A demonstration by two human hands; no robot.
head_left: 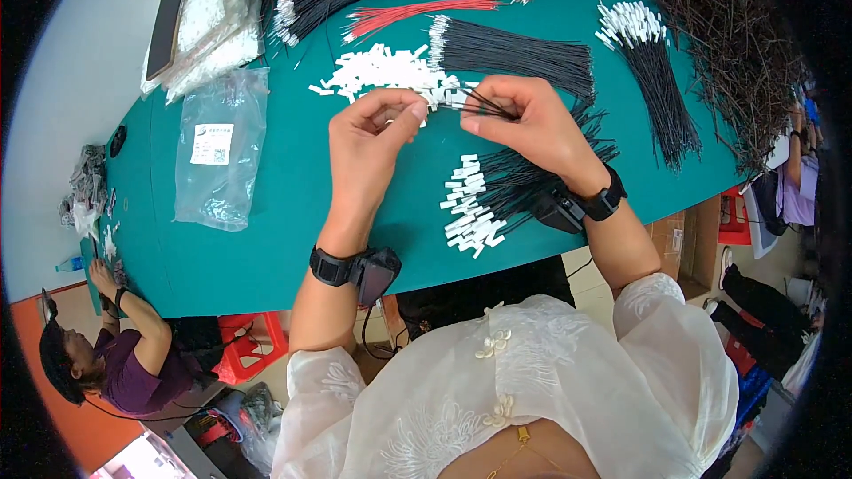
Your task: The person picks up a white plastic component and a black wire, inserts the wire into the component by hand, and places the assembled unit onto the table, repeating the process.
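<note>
My right hand (537, 124) pinches several thin black wires (486, 105) between thumb and fingers. At their left ends are white plastic connectors (455, 98). Close by on the left, my left hand (377, 129) has thumb and forefinger pressed together; whatever they hold is too small to make out. Just beyond both hands spreads a pile of loose white connector housings (377, 69). Nearer to me, below my right hand, lies a loose bunch of black wires (519, 177) with white housings (470, 213) on their left ends.
On the green table (293, 248) lie a clear plastic bag (222, 186), a phone (167, 31) on bags of white pieces, black wire bundles (515, 49), red wires (426, 13), a finished-looking bundle (652, 80) and a dark tangled heap (728, 44). A co-worker (133, 346) sits at the left.
</note>
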